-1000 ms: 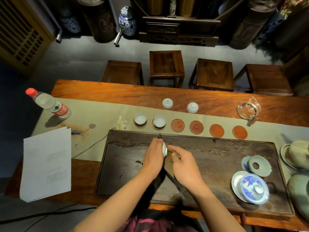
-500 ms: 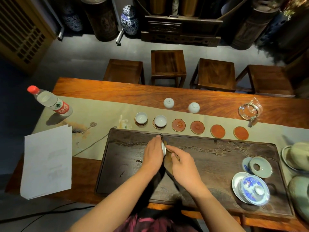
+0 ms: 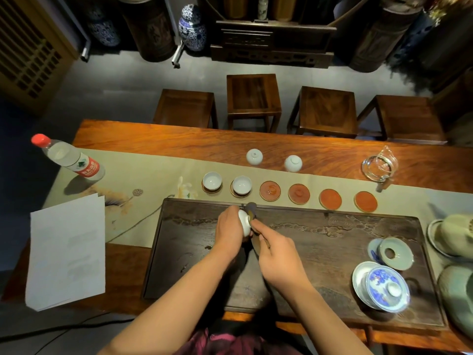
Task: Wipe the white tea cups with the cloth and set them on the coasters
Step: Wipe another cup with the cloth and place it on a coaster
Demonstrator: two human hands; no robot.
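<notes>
My left hand (image 3: 228, 231) grips a white tea cup (image 3: 245, 221) tipped on its side over the dark tea tray (image 3: 320, 234). My right hand (image 3: 277, 254) presses a dark cloth (image 3: 252, 211) into the cup's mouth; the cloth hangs down between my hands. Two white cups (image 3: 212, 181) (image 3: 242, 185) stand upright on the two leftmost coasters. To their right lie several bare red-brown coasters (image 3: 270, 191) in a row. Two more white cups (image 3: 254, 157) (image 3: 293, 163) rest upside down on the wooden table behind the row.
A plastic water bottle (image 3: 69, 160) and a stack of white paper (image 3: 67, 252) sit at the left. A glass pitcher (image 3: 378, 167) stands at the right rear. A blue-and-white lidded bowl (image 3: 384, 289), a pale lid (image 3: 394, 256) and green-grey ceramics (image 3: 455, 237) fill the right side. Stools line the far edge.
The cup has turned in my left hand, showing more of its white side, and the cloth now sticks up above it. Both hands stay over the tray.
</notes>
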